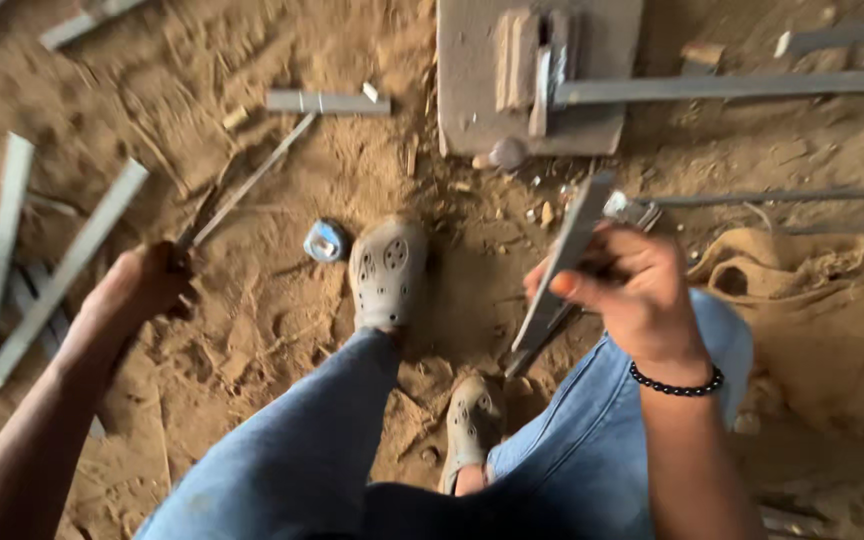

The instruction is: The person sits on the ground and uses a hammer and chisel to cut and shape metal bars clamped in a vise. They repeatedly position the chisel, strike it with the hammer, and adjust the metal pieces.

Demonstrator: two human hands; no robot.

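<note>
While I look down over blue-jeaned knees, my right hand (pixel 637 285) has its fingers (pixel 577 285) wrapped around a flat metal strip (pixel 564 265), tilted above the sandy floor (pixel 282 300). My left hand (pixel 147 285) is clenched on a thin rod (pixel 247 185) pointing away, near loose metal bars (pixel 62 270).

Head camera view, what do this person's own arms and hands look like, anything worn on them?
Both forearms are bare, with no sleeves showing and no gloves. The right hand has a bracelet of small round black beads around the wrist. The left hand and its wrist carry nothing: no watch, band or ring is visible.
</note>
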